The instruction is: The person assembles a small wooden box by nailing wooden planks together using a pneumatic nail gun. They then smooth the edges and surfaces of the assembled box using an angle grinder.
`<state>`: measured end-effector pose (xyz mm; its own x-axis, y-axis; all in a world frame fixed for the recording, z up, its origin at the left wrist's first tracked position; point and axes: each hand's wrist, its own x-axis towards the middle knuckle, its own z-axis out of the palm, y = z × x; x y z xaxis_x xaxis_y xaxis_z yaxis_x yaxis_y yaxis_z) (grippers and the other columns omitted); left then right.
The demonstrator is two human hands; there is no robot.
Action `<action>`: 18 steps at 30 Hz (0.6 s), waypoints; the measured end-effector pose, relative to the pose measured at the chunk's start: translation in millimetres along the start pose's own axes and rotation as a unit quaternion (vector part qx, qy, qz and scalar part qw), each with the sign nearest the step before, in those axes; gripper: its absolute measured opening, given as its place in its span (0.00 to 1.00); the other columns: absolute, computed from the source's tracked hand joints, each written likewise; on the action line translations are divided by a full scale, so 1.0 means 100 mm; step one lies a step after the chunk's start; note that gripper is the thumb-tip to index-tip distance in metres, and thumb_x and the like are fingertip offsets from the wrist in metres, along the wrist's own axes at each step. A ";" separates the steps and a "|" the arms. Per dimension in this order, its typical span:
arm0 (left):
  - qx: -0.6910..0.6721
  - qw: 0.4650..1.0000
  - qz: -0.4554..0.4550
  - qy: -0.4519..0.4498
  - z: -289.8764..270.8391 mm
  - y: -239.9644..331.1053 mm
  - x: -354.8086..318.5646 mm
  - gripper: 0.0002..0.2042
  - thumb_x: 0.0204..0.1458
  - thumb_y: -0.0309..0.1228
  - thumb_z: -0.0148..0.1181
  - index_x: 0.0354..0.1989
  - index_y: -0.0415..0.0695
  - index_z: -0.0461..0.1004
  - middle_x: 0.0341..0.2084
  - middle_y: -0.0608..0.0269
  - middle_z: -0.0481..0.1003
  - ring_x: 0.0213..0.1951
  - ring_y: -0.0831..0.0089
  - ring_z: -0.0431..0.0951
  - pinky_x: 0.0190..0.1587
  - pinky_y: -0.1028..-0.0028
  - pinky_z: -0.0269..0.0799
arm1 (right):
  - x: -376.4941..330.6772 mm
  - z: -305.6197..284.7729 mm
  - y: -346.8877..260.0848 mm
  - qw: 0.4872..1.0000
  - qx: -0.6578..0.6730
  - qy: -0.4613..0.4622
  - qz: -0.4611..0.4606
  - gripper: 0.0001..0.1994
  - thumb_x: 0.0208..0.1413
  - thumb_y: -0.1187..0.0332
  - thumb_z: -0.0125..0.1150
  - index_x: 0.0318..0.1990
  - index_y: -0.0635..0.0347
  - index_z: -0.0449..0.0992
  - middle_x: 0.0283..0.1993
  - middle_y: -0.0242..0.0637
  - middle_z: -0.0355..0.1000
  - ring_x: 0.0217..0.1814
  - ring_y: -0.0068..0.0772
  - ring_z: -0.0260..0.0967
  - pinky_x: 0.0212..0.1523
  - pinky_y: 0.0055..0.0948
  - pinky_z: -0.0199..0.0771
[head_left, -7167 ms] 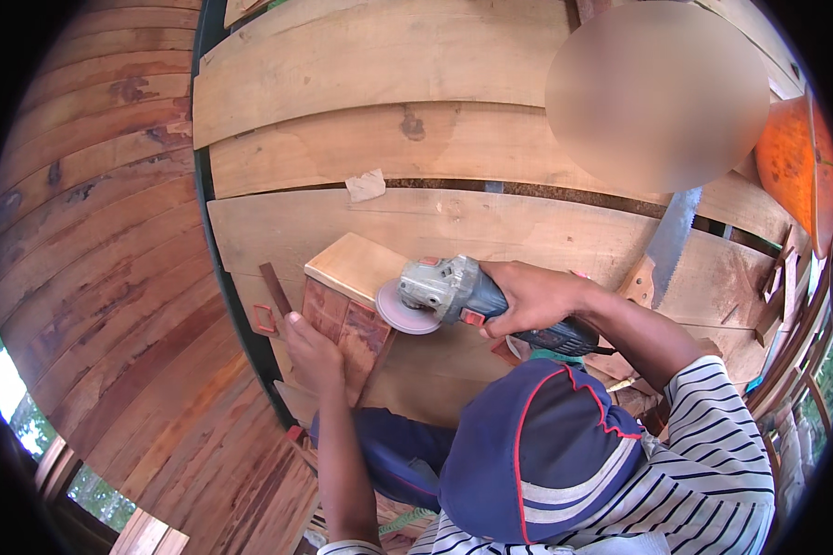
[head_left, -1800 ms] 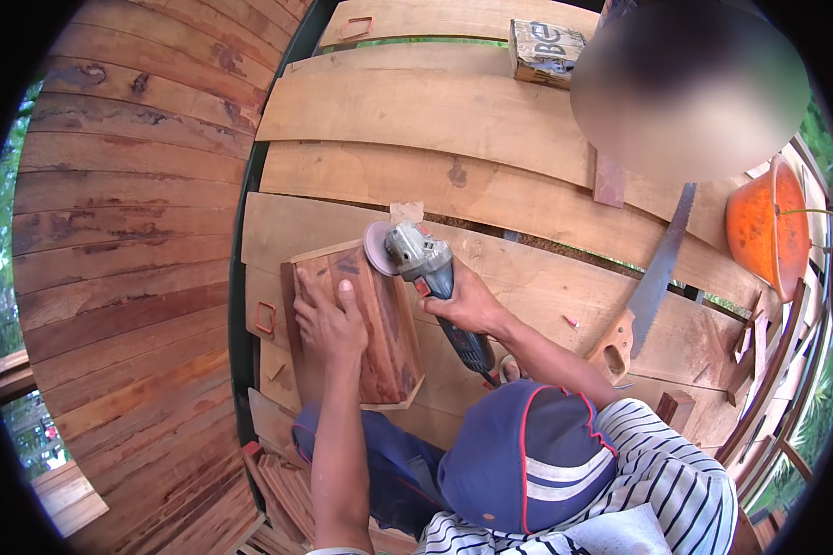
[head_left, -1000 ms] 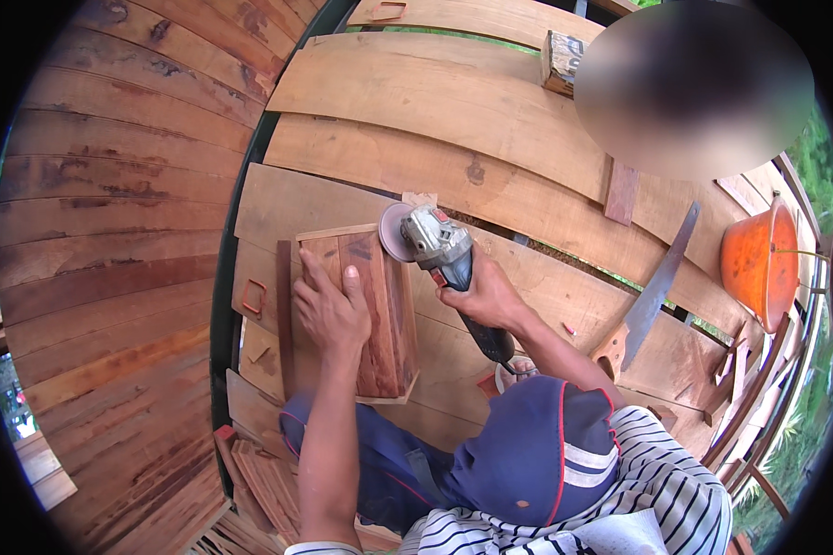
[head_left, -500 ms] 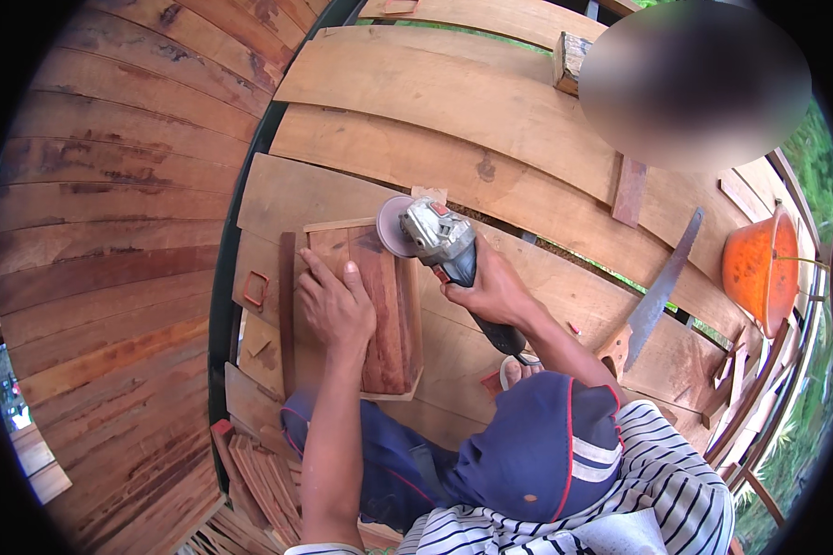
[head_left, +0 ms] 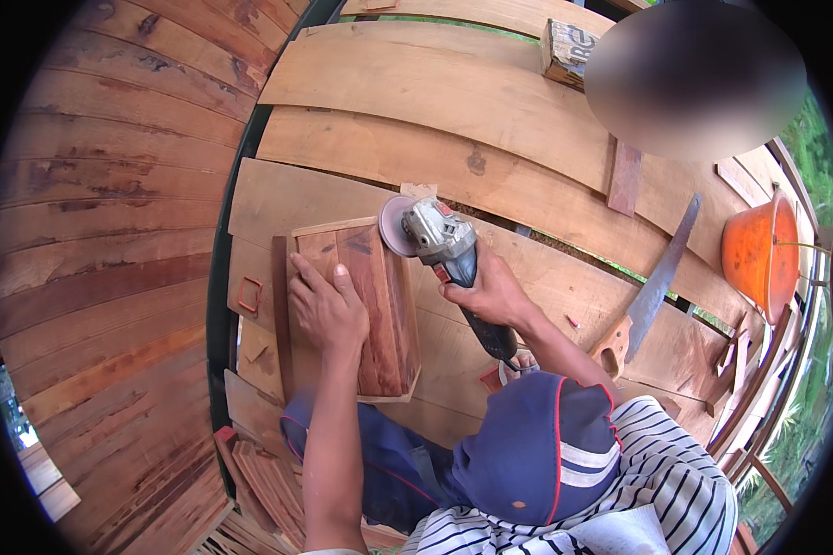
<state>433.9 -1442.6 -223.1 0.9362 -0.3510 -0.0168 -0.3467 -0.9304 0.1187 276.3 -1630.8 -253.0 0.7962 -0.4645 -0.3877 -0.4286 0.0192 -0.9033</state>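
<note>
My right hand (head_left: 493, 289) is closed around the body of an angle grinder (head_left: 442, 233) with a grey metal head. Its round pinkish disc (head_left: 396, 226) stands at the far right corner of a reddish-brown wooden box (head_left: 379, 319); whether it touches the wood or spins I cannot tell. The box is made of narrow boards with paler end edges and lies on the plank floor in front of my knees. Across its left side my left hand (head_left: 329, 310) lies flat, fingers stretched and thumb apart. A dark wooden strip (head_left: 282, 319) lies along the left of the box.
A handsaw (head_left: 662, 277) and an orange bucket (head_left: 759, 250) are at the right. Gaps run between the floor planks (head_left: 370, 139). A board wall (head_left: 120, 250) rises on the left, with stacked wood strips (head_left: 268, 486) near my knee. A block (head_left: 565, 51) sits at the back.
The view has shifted slightly. My left hand stays on the box, and the grinder remains at the same corner in my right hand.
</note>
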 end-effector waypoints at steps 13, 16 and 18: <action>0.009 1.000 0.018 0.006 0.03 -0.01 0.03 0.36 0.70 0.50 0.40 0.77 0.35 0.47 0.60 0.33 0.65 0.59 0.37 0.68 0.61 0.48 0.65 | -0.03 0.07 0.09 0.999 0.031 0.005 -0.023 0.39 0.44 0.61 0.70 0.63 0.72 0.63 0.50 0.61 0.76 0.53 0.59 0.77 0.57 0.43 0.74; 0.014 1.000 0.025 0.011 0.03 -0.03 0.01 0.37 0.68 0.50 0.42 0.76 0.33 0.47 0.59 0.33 0.65 0.57 0.37 0.69 0.59 0.47 0.66 | -0.01 0.05 0.11 0.999 0.050 -0.004 0.002 0.39 0.44 0.60 0.70 0.63 0.73 0.63 0.50 0.62 0.76 0.54 0.59 0.76 0.57 0.43 0.74; 0.018 0.999 0.027 0.017 0.04 -0.03 0.03 0.37 0.69 0.50 0.42 0.76 0.33 0.47 0.59 0.32 0.65 0.57 0.37 0.69 0.59 0.47 0.66 | 0.00 0.06 0.17 0.999 0.041 0.003 -0.004 0.40 0.44 0.60 0.70 0.63 0.73 0.63 0.51 0.62 0.76 0.54 0.59 0.76 0.57 0.44 0.74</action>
<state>437.3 -1441.2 -227.6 0.9173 -0.3975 0.0232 -0.3980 -0.9137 0.0820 271.1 -1625.4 -269.5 0.7964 -0.4702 -0.3802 -0.3865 0.0877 -0.9181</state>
